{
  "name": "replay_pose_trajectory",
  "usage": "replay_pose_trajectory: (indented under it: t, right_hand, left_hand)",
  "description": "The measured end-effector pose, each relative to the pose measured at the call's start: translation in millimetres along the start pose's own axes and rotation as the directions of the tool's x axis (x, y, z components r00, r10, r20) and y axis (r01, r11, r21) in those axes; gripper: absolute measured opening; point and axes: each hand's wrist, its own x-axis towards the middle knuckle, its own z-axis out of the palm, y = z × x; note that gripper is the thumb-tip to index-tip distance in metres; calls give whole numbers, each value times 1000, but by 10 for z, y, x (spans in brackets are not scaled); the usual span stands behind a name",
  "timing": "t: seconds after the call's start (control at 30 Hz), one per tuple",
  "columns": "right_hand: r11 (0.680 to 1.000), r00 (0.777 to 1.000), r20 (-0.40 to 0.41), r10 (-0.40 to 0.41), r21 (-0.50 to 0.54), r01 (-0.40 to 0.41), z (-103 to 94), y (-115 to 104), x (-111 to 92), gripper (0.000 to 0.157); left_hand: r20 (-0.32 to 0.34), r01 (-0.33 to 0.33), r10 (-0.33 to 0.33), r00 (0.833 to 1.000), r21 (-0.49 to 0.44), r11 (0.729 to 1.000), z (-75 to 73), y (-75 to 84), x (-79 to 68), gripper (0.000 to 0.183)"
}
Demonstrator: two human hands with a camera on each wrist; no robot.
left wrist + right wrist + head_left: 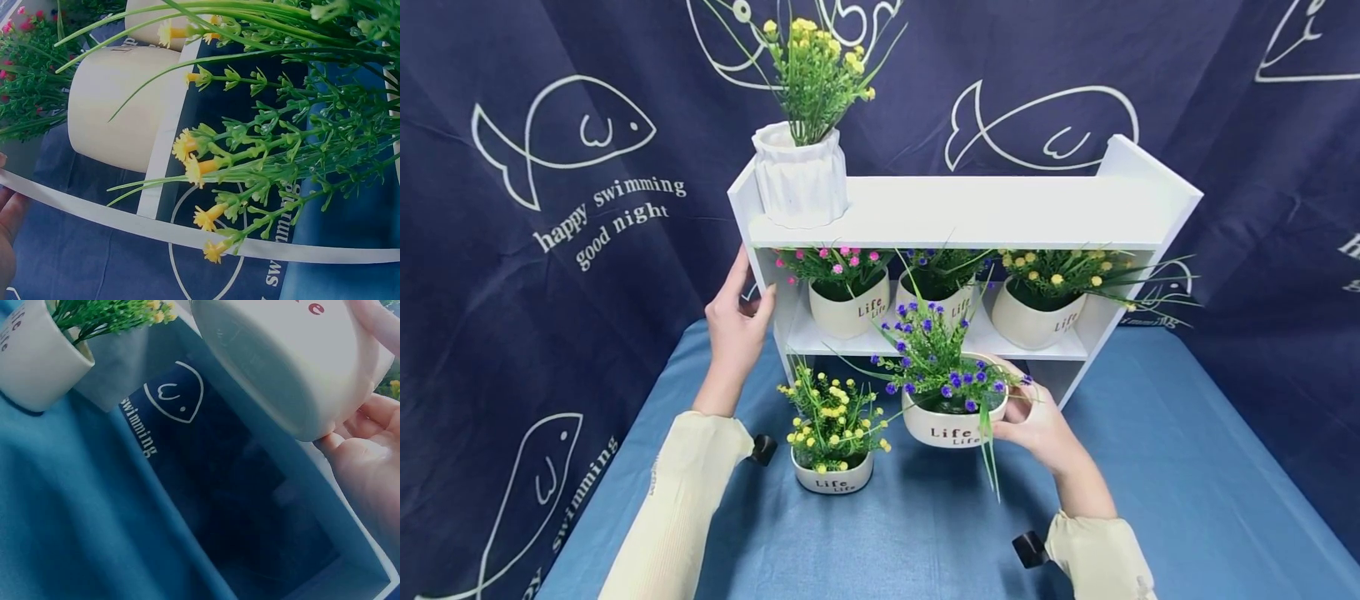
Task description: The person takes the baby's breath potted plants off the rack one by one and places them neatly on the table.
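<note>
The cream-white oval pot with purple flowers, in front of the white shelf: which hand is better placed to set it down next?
Probably the right hand: it holds this pot above the blue tablecloth. The left hand holds the left side of the white shelf, away from the pot.

Purple-flowered pot (pixel 952 427) smooth, ceramic-looking; shelf (pixel 970 210) smooth, matt; curtain (pixel 1247 133) cloth.

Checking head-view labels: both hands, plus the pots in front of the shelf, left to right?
Left hand gripping the white shelf, yellow-flowered pot on the blue cloth, purple-flowered pot, right hand holding that pot.
</note>
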Motion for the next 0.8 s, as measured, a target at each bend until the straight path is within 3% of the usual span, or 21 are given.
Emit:
replay_pose_trajectory:
  t: [0.57,0.8]
  right_hand:
    - [1000,999,26,22,5,-22,-26,293,-66,75]
    - [999,996,81,-42,36,39,-34,391,-77,73]
  left_hand:
    - [3,-5,5,1000,7,1000,-1,8,-4,64]
    - [6,-8,8,1000,12,1000,-5,4,-4,65]
